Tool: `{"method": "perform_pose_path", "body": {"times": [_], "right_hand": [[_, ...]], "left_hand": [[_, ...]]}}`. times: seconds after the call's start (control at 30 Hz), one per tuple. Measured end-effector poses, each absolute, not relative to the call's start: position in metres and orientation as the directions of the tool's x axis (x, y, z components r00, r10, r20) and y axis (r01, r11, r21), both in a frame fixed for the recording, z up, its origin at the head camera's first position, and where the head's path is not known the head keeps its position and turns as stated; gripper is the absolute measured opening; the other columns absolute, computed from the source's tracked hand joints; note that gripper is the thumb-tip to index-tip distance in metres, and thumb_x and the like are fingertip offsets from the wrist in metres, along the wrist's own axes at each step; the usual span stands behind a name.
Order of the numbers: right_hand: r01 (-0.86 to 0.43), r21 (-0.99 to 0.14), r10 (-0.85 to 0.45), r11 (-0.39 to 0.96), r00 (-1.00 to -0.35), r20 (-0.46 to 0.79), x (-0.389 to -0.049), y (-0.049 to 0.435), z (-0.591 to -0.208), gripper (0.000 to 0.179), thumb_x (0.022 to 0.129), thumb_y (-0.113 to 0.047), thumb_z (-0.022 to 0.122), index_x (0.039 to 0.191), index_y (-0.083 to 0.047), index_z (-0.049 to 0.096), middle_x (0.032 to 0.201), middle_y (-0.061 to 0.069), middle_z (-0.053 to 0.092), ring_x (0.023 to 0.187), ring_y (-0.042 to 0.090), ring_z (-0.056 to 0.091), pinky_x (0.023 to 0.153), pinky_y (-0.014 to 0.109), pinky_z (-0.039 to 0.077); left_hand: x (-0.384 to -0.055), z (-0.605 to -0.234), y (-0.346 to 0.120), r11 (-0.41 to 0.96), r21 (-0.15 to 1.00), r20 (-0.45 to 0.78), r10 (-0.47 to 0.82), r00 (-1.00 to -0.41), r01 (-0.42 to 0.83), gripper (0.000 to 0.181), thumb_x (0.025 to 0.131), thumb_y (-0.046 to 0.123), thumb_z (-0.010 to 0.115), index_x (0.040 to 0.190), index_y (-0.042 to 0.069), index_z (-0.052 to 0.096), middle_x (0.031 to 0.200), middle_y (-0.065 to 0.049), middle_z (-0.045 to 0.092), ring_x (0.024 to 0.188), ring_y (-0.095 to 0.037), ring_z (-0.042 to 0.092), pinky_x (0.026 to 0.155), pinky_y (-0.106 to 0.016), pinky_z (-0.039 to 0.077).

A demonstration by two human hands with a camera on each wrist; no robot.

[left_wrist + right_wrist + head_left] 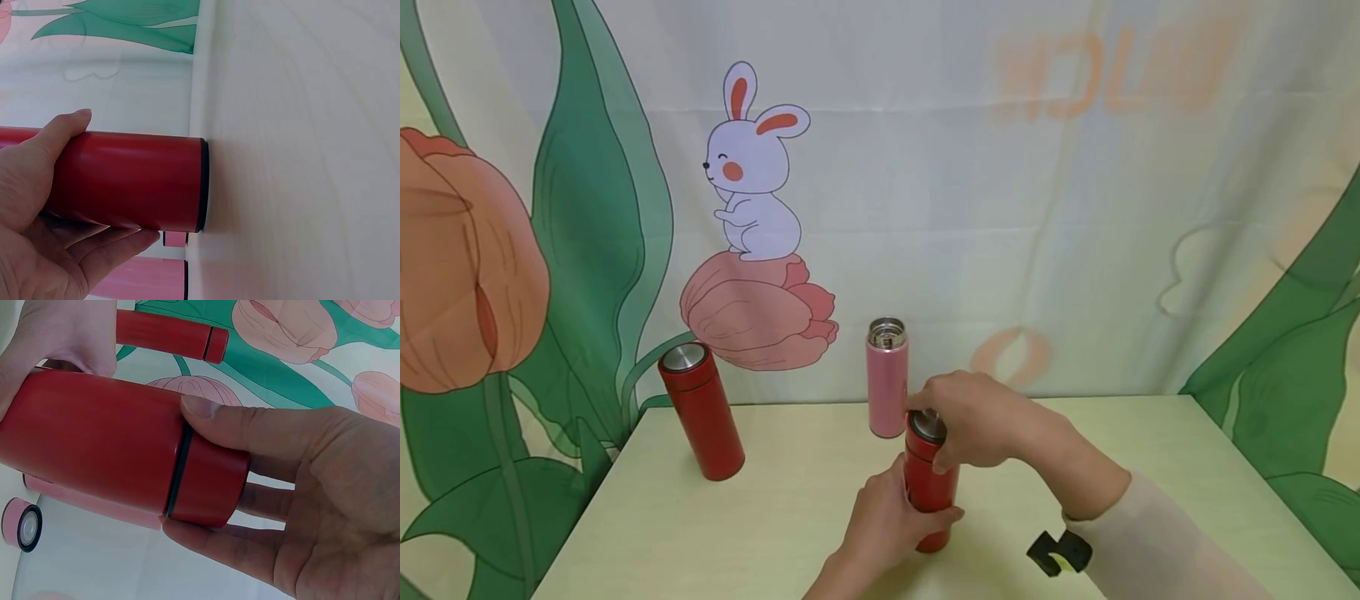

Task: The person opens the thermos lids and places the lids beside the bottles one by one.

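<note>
A red thermos flask point(931, 492) stands upright on the table with its steel-topped lid point(212, 481) on it. My left hand point(887, 521) grips the lower body, thumb on one side and fingers on the other. My right hand point(981, 421) holds the lid from above, with thumb and fingers around its rim. Behind this flask stands a pink thermos flask point(887, 387) without a lid, its steel mouth showing. A pink lid point(22, 525) lies near it in the right wrist view; the head view does not show it.
Another red thermos flask point(703, 417), lidded, stands at the left of the pale wooden table point(775, 517). Directly behind the table hangs a printed curtain point(925, 208) with a rabbit and tulips. A black strap piece point(1060, 552) shows by the right sleeve.
</note>
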State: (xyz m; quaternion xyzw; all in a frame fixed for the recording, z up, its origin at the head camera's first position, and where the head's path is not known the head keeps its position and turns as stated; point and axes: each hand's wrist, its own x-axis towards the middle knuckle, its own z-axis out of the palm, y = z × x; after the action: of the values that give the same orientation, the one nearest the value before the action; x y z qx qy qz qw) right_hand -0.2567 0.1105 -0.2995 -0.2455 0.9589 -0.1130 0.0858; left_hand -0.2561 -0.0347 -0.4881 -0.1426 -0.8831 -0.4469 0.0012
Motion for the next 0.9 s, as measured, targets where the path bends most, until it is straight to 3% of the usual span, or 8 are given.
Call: {"method": "perform_pose_path", "body": {"times": [0.2, 0.47, 0.6, 0.7, 0.9], "right_hand": [[-0.442, -0.263, -0.480, 0.858, -0.871, -0.101, -0.255, 0.112, -0.300, 0.058, 0.077, -0.014, 0.091, 0.130, -0.020, 0.069, 0.107, -0.003, 0.068, 0.099, 0.018, 0.065, 0.083, 0.036, 0.060], [-0.466, -0.186, -0.481, 0.865, -0.876, -0.040, -0.255, 0.111, -0.301, 0.059, 0.082, -0.046, 0.086, 0.129, -0.016, 0.067, 0.102, -0.003, 0.067, 0.095, 0.016, 0.062, 0.078, 0.035, 0.055], [-0.404, -0.172, -0.413, 0.899, -0.910, -0.023, -0.251, 0.107, -0.301, 0.046, 0.081, -0.049, 0.086, 0.105, -0.013, 0.070, 0.087, -0.003, 0.067, 0.082, 0.016, 0.061, 0.067, 0.033, 0.052], [-0.354, -0.178, -0.364, 0.918, -0.931, -0.023, -0.249, 0.103, -0.301, 0.042, 0.080, -0.049, 0.087, 0.083, -0.015, 0.063, 0.073, -0.002, 0.061, 0.069, 0.017, 0.059, 0.059, 0.031, 0.048], [-0.330, -0.177, -0.337, 0.927, -0.941, -0.013, -0.249, 0.099, -0.302, 0.039, 0.078, -0.042, 0.089, 0.076, -0.014, 0.062, 0.068, -0.001, 0.060, 0.063, 0.017, 0.059, 0.054, 0.030, 0.048]], "left_hand": [[-0.256, -0.486, -0.033, 0.556, 0.798, 0.106, 0.247, -0.963, 0.230, 0.071, 0.077, 0.055, 0.087, 0.128, 0.017, 0.056, 0.110, 0.006, 0.074, 0.099, -0.013, 0.069, 0.089, -0.041, 0.058], [-0.255, -0.486, -0.033, 0.559, 0.801, 0.098, 0.228, -0.969, 0.213, 0.074, 0.077, 0.055, 0.087, 0.131, 0.016, 0.056, 0.111, 0.004, 0.075, 0.099, -0.016, 0.070, 0.087, -0.041, 0.060], [-0.254, -0.488, -0.034, 0.569, 0.779, 0.149, 0.239, -0.959, 0.263, 0.074, 0.077, 0.053, 0.087, 0.133, 0.018, 0.055, 0.107, 0.005, 0.075, 0.095, -0.015, 0.070, 0.083, -0.037, 0.058], [-0.254, -0.488, -0.034, 0.568, 0.775, 0.166, 0.241, -0.956, 0.278, 0.073, 0.077, 0.052, 0.088, 0.133, 0.021, 0.054, 0.106, 0.006, 0.075, 0.094, -0.014, 0.070, 0.082, -0.036, 0.057], [-0.256, -0.486, -0.034, 0.562, 0.793, 0.117, 0.238, -0.964, 0.236, 0.072, 0.078, 0.055, 0.087, 0.132, 0.019, 0.056, 0.109, 0.006, 0.075, 0.097, -0.014, 0.070, 0.084, -0.037, 0.058]]}}
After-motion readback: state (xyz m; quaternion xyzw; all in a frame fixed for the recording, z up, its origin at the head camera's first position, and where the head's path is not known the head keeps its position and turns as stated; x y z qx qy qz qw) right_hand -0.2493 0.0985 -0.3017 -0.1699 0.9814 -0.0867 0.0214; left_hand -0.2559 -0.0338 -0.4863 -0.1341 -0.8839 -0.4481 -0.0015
